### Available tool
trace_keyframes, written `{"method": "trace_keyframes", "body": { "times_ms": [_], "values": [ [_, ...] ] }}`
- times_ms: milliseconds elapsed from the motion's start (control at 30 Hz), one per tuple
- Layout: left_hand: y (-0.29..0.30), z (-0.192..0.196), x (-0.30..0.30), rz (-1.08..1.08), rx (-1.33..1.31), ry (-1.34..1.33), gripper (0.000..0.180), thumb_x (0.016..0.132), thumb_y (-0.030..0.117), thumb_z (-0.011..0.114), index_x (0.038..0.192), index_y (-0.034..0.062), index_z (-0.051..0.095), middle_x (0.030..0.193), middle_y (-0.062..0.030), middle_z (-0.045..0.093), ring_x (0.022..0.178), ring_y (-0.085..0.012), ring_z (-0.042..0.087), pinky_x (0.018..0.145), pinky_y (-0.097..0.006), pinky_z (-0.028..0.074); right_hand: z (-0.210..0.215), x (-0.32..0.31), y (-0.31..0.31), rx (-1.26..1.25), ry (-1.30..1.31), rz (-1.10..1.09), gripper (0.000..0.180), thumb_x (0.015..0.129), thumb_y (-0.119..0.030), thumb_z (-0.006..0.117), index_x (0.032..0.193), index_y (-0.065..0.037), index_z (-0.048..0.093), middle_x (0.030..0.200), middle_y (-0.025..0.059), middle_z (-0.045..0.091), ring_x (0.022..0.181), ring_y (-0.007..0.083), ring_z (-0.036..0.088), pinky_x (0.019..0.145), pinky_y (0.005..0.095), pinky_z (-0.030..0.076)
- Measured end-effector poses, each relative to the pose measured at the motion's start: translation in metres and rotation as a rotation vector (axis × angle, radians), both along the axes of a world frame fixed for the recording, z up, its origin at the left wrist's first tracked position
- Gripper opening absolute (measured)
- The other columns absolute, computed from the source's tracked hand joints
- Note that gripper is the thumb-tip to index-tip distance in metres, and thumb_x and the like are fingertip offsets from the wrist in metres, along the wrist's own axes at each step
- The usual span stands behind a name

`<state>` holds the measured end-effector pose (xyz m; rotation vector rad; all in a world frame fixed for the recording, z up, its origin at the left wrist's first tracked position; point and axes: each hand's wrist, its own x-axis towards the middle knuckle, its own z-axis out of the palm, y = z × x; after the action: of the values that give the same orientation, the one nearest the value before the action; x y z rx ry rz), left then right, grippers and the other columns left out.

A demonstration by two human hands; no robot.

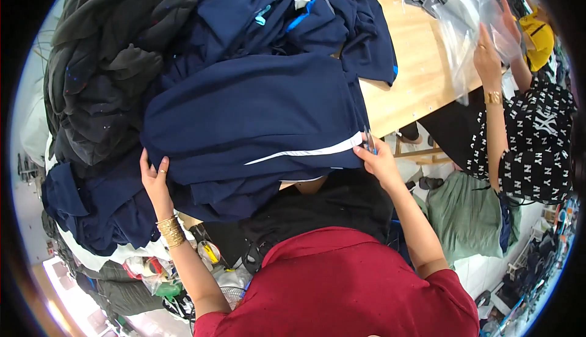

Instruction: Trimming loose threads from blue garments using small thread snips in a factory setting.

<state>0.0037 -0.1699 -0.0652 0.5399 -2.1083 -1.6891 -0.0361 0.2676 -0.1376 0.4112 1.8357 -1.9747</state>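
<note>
- Red shirt (342,282) filling the bottom of the view, the wearer leaning over a wooden table (415,74) heaped with clothing.
- Left hand (154,178) is pressing down on the near-left edge of a navy garment (256,117), fingers spread flat on the cloth, gripping nothing; gold bangles (171,232) are circling the wrist.
- Right hand (378,161) is pinching the garment's right edge by its white stripe (305,152), fingers closing on the cloth and on a small slim tool (368,139) (snips, by the look; too small to be sure).
- Navy garment is lying spread across the near table edge, atop more navy pieces, with a dark grey pile (104,62) to its left.
- Judging by the pose, an inspection or trimming step is under way at that right edge; the next move is likely calling for the left hand to keep the cloth taut while the right works the seam.
- Across the table, a co-worker's hands (488,50) are handling a clear plastic bag (470,13).
</note>
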Motion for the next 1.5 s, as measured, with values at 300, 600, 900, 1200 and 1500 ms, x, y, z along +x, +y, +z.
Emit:
{"method": "trace_keyframes", "body": {
  "times_ms": [300,600,900,1200,1500],
  "values": [
    [0.093,0.034,-0.015,0.276,-0.671,0.241,0.03,0.084,0.0,0.055,0.114,0.003,0.052,0.107,-0.0089,0.057,0.098,-0.0161,0.055,0.087,-0.029,0.042,-0.011,0.015,0.01,-0.051,-0.008,-0.049,0.034,0.08,-0.009,0.064,0.112,-0.001,0.054,0.065,-0.007,0.045,0.045,0.0005,0.034,0.039,0.0181,0.025],
    [0.269,-0.028,-0.023,-0.639,0.445,-0.182,0.047,0.083,0.018,0.065,0.122,0.0002,0.045,0.108,-0.0063,0.053,0.102,-0.0127,0.051,0.084,-0.028,0.046,0.033,0.01,-0.037,-0.073,0.587,0.052,0.025,0.084,-0.004,0.057,0.109,-0.002,0.058,0.09,0.0055,0.063,0.081,0.0099,0.058,0.076,0.0234,0.045],
    [0.201,-0.008,-0.034,-0.468,0.849,-0.257,0.019,0.093,0.022,0.048,0.097,0.0059,0.058,0.093,-0.0036,0.062,0.085,-0.0125,0.059,0.079,-0.03,0.048,0.067,-0.001,-0.069,0.003,0.7,0.343,0.023,0.087,-0.007,0.054,0.11,-0.001,0.058,0.103,0.0076,0.063,0.096,0.0142,0.06,0.083,0.0248,0.045],
    [0.164,-0.005,-0.005,-0.335,1.167,0.029,0.025,0.094,0.02,0.044,0.113,0.0052,0.052,0.106,-0.0045,0.06,0.098,-0.0173,0.057,0.084,-0.033,0.046,0.078,0.026,-0.077,0.095,0.662,0.625,0.016,0.086,-0.008,0.057,0.1,-0.004,0.064,0.077,0.0072,0.067,0.073,0.0117,0.065,0.067,0.023,0.048],
    [0.178,0.057,-0.024,-0.512,0.999,0.167,0.034,0.095,0.011,0.035,0.128,0.0012,0.036,0.12,-0.0098,0.053,0.106,-0.0213,0.055,0.089,-0.037,0.047,0.121,-0.024,-0.07,0.319,0.846,0.121,0.011,0.083,-0.002,0.057,0.092,-0.002,0.062,0.076,0.0066,0.057,0.066,0.0141,0.051,0.063,0.0234,0.041]
  ]
}}
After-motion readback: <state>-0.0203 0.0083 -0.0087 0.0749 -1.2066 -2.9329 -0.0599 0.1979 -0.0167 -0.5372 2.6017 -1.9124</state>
